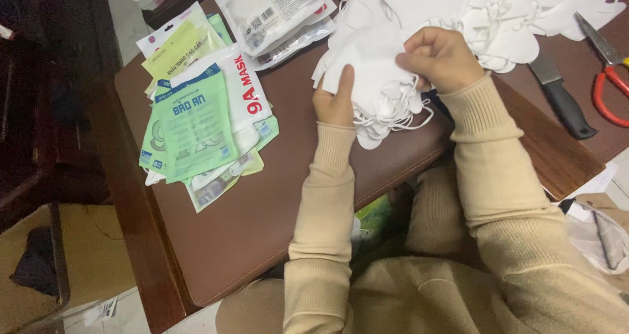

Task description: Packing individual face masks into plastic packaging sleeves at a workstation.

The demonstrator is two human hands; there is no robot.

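Left hand [333, 101] pinches white mask stack [367, 78] — right hand [438, 57] closed on top mask edge; keep loops [393, 114] untangled.

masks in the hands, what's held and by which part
A stack of white masks: the left hand grips its lower left edge, thumb on top; the right hand pinches the top mask near its right side.

A stack of white face masks [377, 78] lies fanned at the bench's [249, 203] near edge, at about one o'clock from the picture's centre. The masks are flat, folded and overlapping, with thin white ear loops trailing out at the five o'clock side. The top mask is lifted slightly at its upper right.
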